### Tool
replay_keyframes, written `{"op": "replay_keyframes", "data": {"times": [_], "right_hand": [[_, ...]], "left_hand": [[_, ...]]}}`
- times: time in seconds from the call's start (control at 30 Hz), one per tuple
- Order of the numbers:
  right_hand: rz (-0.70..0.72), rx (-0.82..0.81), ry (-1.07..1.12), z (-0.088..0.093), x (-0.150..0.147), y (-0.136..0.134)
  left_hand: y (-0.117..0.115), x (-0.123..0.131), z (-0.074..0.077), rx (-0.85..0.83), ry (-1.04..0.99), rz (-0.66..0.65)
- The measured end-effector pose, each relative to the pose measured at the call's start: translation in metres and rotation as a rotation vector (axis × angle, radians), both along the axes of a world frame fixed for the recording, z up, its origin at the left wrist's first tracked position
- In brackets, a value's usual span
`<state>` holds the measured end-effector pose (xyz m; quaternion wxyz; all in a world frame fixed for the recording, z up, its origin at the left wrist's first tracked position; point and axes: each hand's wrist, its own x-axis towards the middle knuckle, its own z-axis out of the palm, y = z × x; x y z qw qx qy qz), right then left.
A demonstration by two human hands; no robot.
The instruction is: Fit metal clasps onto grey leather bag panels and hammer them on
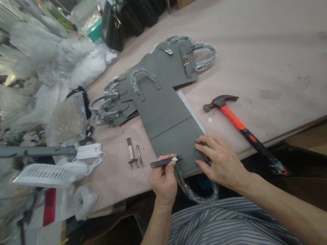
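Note:
A long grey leather bag panel (167, 120) lies on the table with its near end at the table's front edge. Its plastic-wrapped handle (197, 193) hangs over the edge. My left hand (162, 178) is closed round a thin dark flat tool (163, 162) that lies across the panel's near left corner. My right hand (221, 161) rests on the panel's near right corner, fingers curled and pressing down on a small grey tab.
A red-handled claw hammer (240, 125) lies right of the panel. Two small metal punches (133, 153) lie to its left. More grey panels with wrapped handles (173, 61) are stacked behind. Plastic bags (57, 72), a white fan (48, 174) and black bags (128, 13) crowd the left.

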<state>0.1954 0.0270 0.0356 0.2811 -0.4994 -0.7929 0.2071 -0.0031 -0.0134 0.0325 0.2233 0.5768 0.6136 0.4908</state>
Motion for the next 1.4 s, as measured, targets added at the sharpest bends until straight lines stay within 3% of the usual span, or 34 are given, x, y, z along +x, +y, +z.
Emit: {"op": "replay_keyframes", "data": {"times": [0.13, 0.37, 0.93, 1.4], "right_hand": [[-0.004, 0.005, 0.007, -0.001, 0.0, 0.0], [-0.006, -0.001, 0.011, -0.001, 0.0, -0.002], [0.0, 0.024, 0.011, -0.006, 0.001, -0.003], [-0.009, 0.04, 0.021, -0.007, 0.0, -0.003]], "left_hand": [[0.004, 0.002, 0.001, 0.067, 0.058, -0.14], [0.004, 0.007, -0.002, 0.172, 0.077, -0.201], [0.007, 0.009, -0.003, 0.216, 0.232, -0.203], [0.006, 0.01, -0.008, 0.198, 0.1, -0.189]]}}
